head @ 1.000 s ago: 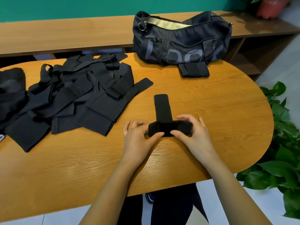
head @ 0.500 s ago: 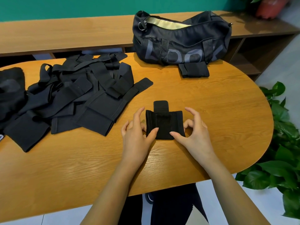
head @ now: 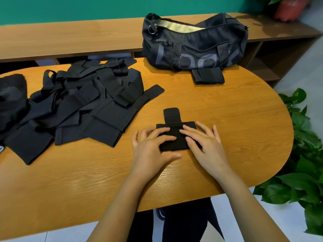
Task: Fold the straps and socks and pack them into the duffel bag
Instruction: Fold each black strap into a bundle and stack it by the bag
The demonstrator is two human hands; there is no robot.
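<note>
On a wooden table (head: 227, 116) by a green wall (head: 70, 9), both flat hands, left (head: 150, 147) and right (head: 206, 145), press a folded black strap (head: 172, 117), gripping nothing, with an unzipped bag (head: 194, 49) and a strap pile (head: 78, 102) behind.

Partly covered grey "LOOK" on duffel bag (head: 195, 44)

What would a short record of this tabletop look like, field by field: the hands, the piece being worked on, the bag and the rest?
left hand: open, fingers pressing down on the strap
right hand: open, pressing the same strap
strap: folded, flat on the table, short tab sticking out at its far edge
duffel bag: at the table's far edge, zip open, light lining showing
bundle: folded, just in front of the bag
pile: loose black straps heaped on the left
</note>
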